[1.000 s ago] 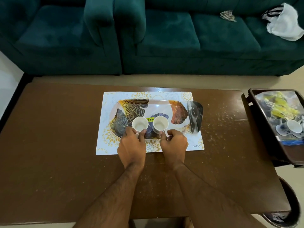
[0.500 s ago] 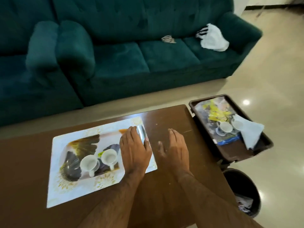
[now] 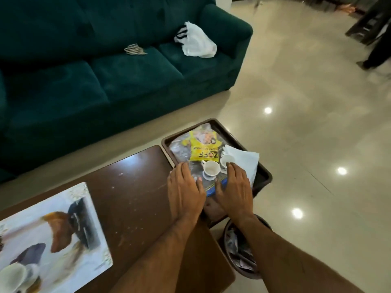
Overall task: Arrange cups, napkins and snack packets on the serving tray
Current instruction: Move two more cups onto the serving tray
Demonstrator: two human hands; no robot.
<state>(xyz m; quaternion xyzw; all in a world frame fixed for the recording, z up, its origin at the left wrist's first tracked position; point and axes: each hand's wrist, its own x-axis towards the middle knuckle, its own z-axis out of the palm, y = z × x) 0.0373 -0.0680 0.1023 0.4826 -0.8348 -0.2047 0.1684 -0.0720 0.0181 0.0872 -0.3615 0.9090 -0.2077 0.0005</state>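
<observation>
Both of my hands hover over a dark brown side tray [image 3: 265, 176] to the right of the table. My left hand [image 3: 185, 191] and my right hand [image 3: 233, 189] are flat with fingers apart, holding nothing. Between their fingertips stands a white cup [image 3: 210, 168]; a second white cup [image 3: 226, 160] sits just behind my right fingers. A yellow snack packet [image 3: 203, 148] in clear wrap lies at the back and a white napkin [image 3: 247, 160] on the right. The patterned serving tray [image 3: 69, 225] on a white mat [image 3: 99, 256] sits at lower left, holding a white cup [image 3: 11, 277].
A brown coffee table [image 3: 135, 187] carries the mat. Below the side tray stands a round waste bin [image 3: 241, 250]. A teal sofa [image 3: 105, 77] behind holds a white plastic bag [image 3: 195, 42]. Shiny beige floor [image 3: 306, 102] spreads to the right, with a person's legs far back.
My view swung right from the serving tray. Both hands let go of the two cups there, crossed the table and now reach over the side tray.
</observation>
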